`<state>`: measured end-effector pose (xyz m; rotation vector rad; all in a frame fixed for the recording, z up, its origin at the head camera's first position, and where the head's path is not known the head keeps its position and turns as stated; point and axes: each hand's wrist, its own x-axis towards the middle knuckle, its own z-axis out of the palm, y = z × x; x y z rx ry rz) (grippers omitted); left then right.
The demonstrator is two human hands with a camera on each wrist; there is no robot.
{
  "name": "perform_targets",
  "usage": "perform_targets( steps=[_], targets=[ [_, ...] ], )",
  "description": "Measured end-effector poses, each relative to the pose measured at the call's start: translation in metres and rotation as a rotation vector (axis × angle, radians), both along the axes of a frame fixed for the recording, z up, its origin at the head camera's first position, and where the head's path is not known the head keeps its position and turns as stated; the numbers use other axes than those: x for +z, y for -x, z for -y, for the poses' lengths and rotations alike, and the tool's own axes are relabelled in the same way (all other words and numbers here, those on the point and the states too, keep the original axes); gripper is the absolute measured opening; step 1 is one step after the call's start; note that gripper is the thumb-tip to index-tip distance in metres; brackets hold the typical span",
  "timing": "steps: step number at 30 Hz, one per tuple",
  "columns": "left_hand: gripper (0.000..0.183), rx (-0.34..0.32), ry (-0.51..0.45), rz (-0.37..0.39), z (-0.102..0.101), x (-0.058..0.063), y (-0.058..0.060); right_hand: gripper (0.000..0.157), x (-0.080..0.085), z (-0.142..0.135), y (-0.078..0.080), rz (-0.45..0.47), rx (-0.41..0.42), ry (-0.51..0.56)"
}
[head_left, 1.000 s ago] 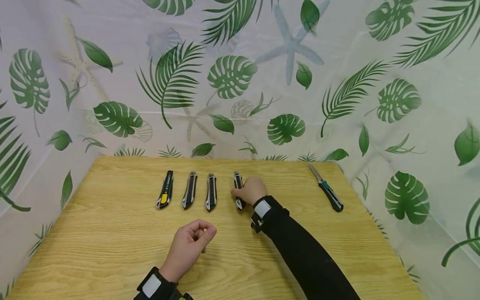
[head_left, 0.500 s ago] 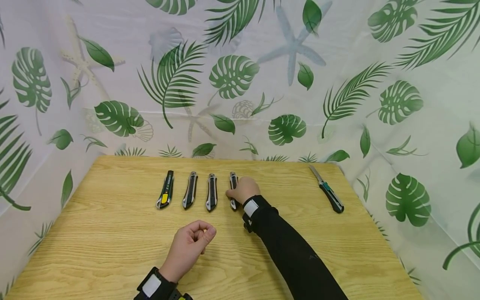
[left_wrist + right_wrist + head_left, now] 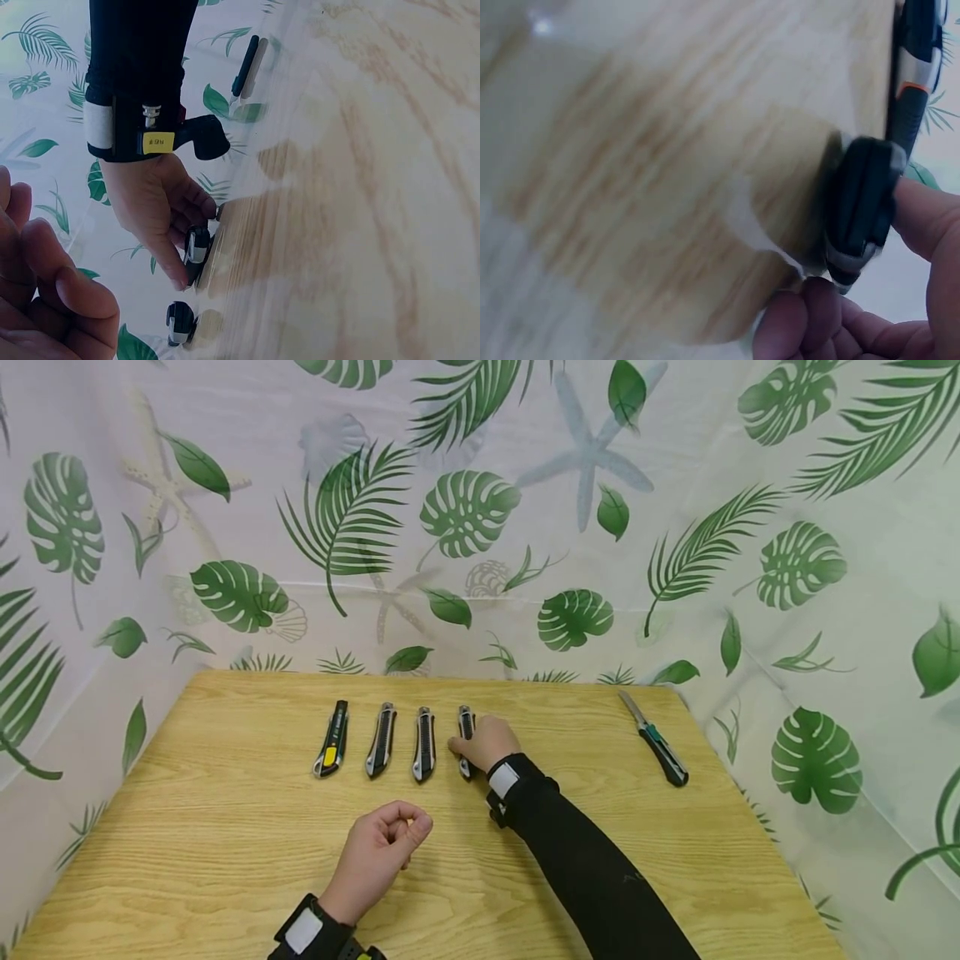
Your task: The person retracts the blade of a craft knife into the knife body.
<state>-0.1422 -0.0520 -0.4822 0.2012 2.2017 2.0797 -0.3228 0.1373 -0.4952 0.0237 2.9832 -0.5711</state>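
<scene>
My right hand grips a black and silver utility knife between thumb and fingers at the right end of a row. That knife lies between thumb and fingertips in the right wrist view, close over the tabletop. Two similar silver and black utility knives lie just left of it, roughly parallel, blade ends toward the back. Furthest left is a black utility knife with a yellow slider. My left hand hovers over the nearer tabletop, fingers loosely curled, holding nothing.
A knife with a long extended blade and teal slider lies slanted at the table's right side. Behind the wooden table hangs a white cloth printed with green leaves and starfish.
My right hand has shifted left with the utility knife, closer to the row and straighter, mostly in the earlier half second. My left hand has stayed put.
</scene>
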Motion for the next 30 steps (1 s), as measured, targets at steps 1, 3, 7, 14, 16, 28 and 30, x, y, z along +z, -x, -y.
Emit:
perform_targets(
  steps=[1, 3, 7, 14, 16, 28, 30],
  targets=[
    [0.023, -0.001, -0.002, -0.004, 0.000, 0.003, -0.001, 0.054, 0.001, -0.002, -0.002, 0.002, 0.003, 0.016],
    [0.020, -0.004, -0.006, -0.013, 0.000, 0.009, -0.004, 0.052, 0.003, -0.008, -0.008, -0.014, 0.008, 0.031],
    [0.019, -0.013, -0.003, -0.031, 0.000, 0.024, -0.011, 0.051, 0.012, -0.027, -0.030, -0.066, 0.042, 0.037],
    [0.019, -0.002, 0.031, -0.008, 0.001, 0.029, -0.012, 0.066, 0.026, -0.089, -0.069, -0.201, 0.126, 0.075],
    [0.021, -0.009, 0.032, -0.006, 0.002, 0.028, -0.012, 0.069, 0.029, -0.112, -0.073, -0.224, 0.110, 0.073],
    [0.021, -0.079, 0.038, 0.019, 0.000, 0.027, -0.013, 0.083, 0.038, -0.247, -0.057, -0.253, -0.153, -0.026],
    [0.021, -0.098, 0.042, 0.018, -0.001, 0.024, -0.012, 0.084, 0.036, -0.262, -0.051, -0.233, -0.192, -0.064]
  ],
)
